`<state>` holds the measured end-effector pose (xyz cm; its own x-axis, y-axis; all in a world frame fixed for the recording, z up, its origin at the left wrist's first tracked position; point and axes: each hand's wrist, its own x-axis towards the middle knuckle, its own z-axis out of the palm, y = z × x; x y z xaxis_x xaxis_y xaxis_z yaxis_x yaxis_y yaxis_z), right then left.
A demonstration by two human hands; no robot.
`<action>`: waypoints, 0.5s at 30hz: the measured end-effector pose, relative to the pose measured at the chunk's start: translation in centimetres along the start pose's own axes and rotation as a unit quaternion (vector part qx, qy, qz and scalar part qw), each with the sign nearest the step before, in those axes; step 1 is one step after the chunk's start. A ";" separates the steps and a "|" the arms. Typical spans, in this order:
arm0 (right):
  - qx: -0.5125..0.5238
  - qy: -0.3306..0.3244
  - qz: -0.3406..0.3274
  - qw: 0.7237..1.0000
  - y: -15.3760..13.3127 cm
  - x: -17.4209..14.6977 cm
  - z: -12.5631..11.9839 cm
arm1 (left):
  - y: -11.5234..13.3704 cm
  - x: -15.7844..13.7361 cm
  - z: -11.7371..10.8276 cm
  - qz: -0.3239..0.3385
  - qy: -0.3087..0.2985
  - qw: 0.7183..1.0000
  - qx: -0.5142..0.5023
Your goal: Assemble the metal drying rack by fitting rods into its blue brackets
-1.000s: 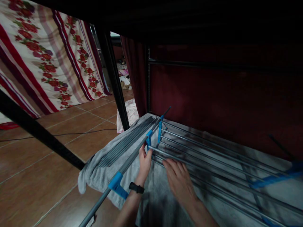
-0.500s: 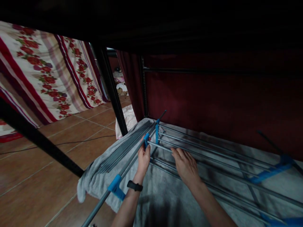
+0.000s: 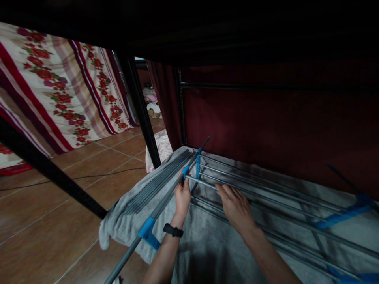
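My left hand, with a dark band on its wrist, is closed around a blue plastic connector on a long grey pole. A thin metal tube meets that connector. Farther along this tube, my right hand grips it with the fingers bent over the top; their undersides are hidden. The tube belongs to a rack-like frame of parallel tubes. Another blue connector sits behind my left hand, and a blue bracket is on the pole nearer to me.
A bundle of loose grey tubes lies at the left on a grey fleece blanket. Black metal posts stand left, with a dark surface overhead. Blue brackets hold the frame's right end. A cable crosses the tiled floor.
The pole's near end and its blue bracket have shifted slightly right in view, along with both hands. Both hands keep their grip; the whole view has moved a little.
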<state>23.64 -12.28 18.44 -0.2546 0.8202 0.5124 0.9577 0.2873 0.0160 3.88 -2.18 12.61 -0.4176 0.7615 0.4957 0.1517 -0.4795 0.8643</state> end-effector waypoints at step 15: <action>0.061 -0.127 0.031 0.990 0.2 1.5 -1.3 | -0.5 0.2 -0.1 -0.042 -0.010 0.999 0.006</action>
<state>23.63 -11.64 20.27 -0.2367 0.9313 0.2769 0.9530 0.2781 -0.1204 3.64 -1.82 12.31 -0.4113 0.8078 0.4222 0.1272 -0.4078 0.9042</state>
